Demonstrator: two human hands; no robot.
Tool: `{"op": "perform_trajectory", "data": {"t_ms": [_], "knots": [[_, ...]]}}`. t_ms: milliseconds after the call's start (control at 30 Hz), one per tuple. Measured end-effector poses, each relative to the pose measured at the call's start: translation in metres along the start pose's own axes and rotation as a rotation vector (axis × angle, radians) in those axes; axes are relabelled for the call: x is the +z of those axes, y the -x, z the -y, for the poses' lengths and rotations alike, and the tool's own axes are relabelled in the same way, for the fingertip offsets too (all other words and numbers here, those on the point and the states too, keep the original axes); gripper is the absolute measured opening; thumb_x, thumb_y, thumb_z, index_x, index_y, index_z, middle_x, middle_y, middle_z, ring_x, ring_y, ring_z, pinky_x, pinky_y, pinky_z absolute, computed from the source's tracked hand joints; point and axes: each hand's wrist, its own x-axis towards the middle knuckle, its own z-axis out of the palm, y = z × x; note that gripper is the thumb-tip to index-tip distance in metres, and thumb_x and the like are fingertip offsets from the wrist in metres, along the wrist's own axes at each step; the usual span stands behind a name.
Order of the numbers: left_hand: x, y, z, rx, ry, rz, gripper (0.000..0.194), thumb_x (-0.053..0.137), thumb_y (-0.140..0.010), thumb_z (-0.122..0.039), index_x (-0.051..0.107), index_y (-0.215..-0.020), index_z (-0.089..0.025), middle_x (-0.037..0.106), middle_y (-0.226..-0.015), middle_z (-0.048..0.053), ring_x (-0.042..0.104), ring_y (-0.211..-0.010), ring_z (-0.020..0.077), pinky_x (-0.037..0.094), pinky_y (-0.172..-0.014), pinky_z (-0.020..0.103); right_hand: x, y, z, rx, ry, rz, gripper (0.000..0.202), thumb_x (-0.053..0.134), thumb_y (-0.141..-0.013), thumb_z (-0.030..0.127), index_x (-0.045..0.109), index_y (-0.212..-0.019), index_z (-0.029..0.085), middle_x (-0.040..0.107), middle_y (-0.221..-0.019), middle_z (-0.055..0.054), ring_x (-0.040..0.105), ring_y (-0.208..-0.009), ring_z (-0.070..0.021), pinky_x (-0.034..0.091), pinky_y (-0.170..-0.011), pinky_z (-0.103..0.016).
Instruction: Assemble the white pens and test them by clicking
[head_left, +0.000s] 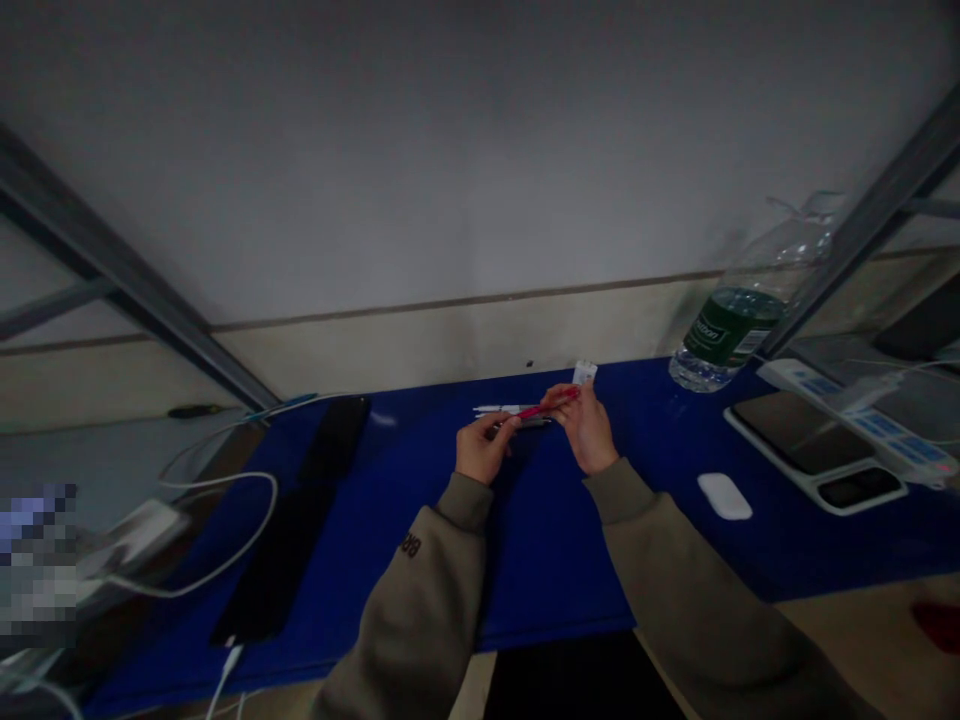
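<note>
A slim red pen (534,409) is held slantwise between my two hands above the blue tabletop (555,560). My left hand (482,449) pinches its left end between thumb and fingers. The fingers of my right hand (587,428) are closed round its right end. Just behind and below it lie a white pen-like stick (491,409) and a greyish one (534,423), partly hidden by the hands. A small white printed packet (585,372) shows right behind my right fingertips; whether they touch it I cannot tell.
On the right stand a large water bottle (724,325) with a green label, a digital scale (814,440), a power strip (862,415) and a white rounded case (724,496). A long black object (296,530) and a looping white cable (259,478) lie left. Metal posts (176,310) flank the table.
</note>
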Motion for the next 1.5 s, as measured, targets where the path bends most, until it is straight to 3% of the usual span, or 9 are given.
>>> {"op": "perform_trajectory", "data": {"t_ms": [167,300,500,567,767,967,1133,1300,1500], "knots": [[-0.005,-0.006,-0.005,-0.156,0.378,-0.135,0.042,0.066,-0.071,-0.048,0.062,-0.093,-0.013,0.064,-0.068,0.002,0.049,-0.039,0.0062,0.028,-0.032,0.017,0.001,0.006,-0.005,0.057,0.092,0.113,0.050,0.039,-0.087,0.058,0.063,-0.098,0.015,0.063,-0.070,-0.005,0.058,-0.061,-0.0145,0.046,-0.055,-0.028],[-0.010,-0.009,-0.003,-0.249,0.615,-0.190,0.041,0.059,-0.075,-0.051,0.056,-0.099,-0.018,0.064,-0.088,0.003,0.058,-0.051,0.0085,0.030,-0.033,0.015,0.009,0.014,-0.003,-0.002,0.239,0.295,0.042,0.049,-0.087,0.047,0.059,-0.116,0.019,0.069,-0.088,-0.007,0.063,-0.078,-0.0159,0.050,-0.076,-0.033],[-0.015,-0.013,0.011,-0.253,0.776,-0.221,0.033,0.058,-0.078,-0.048,0.052,-0.088,-0.017,0.061,-0.074,0.000,0.057,-0.055,0.0091,0.036,-0.040,0.017,0.017,0.026,-0.015,0.067,0.473,0.660,0.053,0.063,-0.079,0.038,0.051,-0.128,0.024,0.071,-0.095,-0.005,0.065,-0.090,-0.0195,0.048,-0.089,-0.043],[-0.015,-0.013,0.014,-0.217,0.784,-0.197,0.031,0.059,-0.078,-0.046,0.052,-0.088,-0.017,0.059,-0.069,-0.002,0.055,-0.054,0.0083,0.038,-0.043,0.017,0.018,0.030,-0.020,0.041,0.517,0.689,0.057,0.067,-0.076,0.036,0.050,-0.129,0.023,0.071,-0.094,-0.005,0.065,-0.090,-0.0193,0.048,-0.090,-0.043],[-0.013,-0.014,0.016,-0.192,0.806,-0.114,0.031,0.061,-0.077,-0.045,0.051,-0.088,-0.018,0.055,-0.064,-0.004,0.054,-0.053,0.0075,0.036,-0.042,0.016,0.016,0.034,-0.022,-0.118,0.699,0.630,0.031,0.067,-0.076,0.035,0.068,-0.105,0.024,0.071,-0.094,-0.004,0.066,-0.086,-0.0188,0.050,-0.083,-0.035],[-0.008,-0.010,0.009,-0.207,0.751,-0.038,0.033,0.061,-0.077,-0.046,0.055,-0.094,-0.017,0.055,-0.061,-0.004,0.054,-0.048,0.0079,0.038,-0.043,0.017,0.014,0.034,-0.031,-0.187,0.847,0.669,0.036,0.070,-0.074,0.034,0.067,-0.107,0.023,0.069,-0.084,-0.002,0.063,-0.072,-0.0147,0.050,-0.074,-0.029],[-0.005,-0.008,0.008,-0.325,0.667,0.128,0.037,0.068,-0.071,-0.043,0.063,-0.091,-0.012,0.061,-0.067,0.000,0.052,-0.048,0.0067,0.040,-0.046,0.019,0.015,0.032,-0.035,-0.226,0.956,0.595,0.038,0.065,-0.078,0.033,0.062,-0.114,0.022,0.068,-0.080,-0.002,0.059,-0.064,-0.0128,0.046,-0.063,-0.026],[-0.031,-0.020,0.018,-0.243,0.464,-0.100,0.037,0.068,-0.070,-0.044,0.066,-0.090,-0.012,0.065,-0.071,0.004,0.056,-0.056,0.0090,0.044,-0.055,0.021,0.019,0.034,-0.024,-0.241,0.964,0.585,0.043,0.058,-0.083,0.035,0.054,-0.125,0.029,0.066,-0.075,0.001,0.056,-0.059,-0.0120,0.044,-0.061,-0.025],[-0.083,-0.029,0.031,-0.118,-0.541,-0.289,0.034,0.058,-0.078,-0.047,0.070,-0.092,-0.019,0.069,-0.087,0.008,0.062,-0.078,0.0197,0.043,-0.069,0.027,0.011,0.027,-0.024,-0.294,1.119,0.410,0.035,0.052,-0.087,0.036,0.058,-0.119,0.025,0.067,-0.080,-0.003,0.060,-0.073,-0.0168,0.045,-0.074,-0.030]]}}
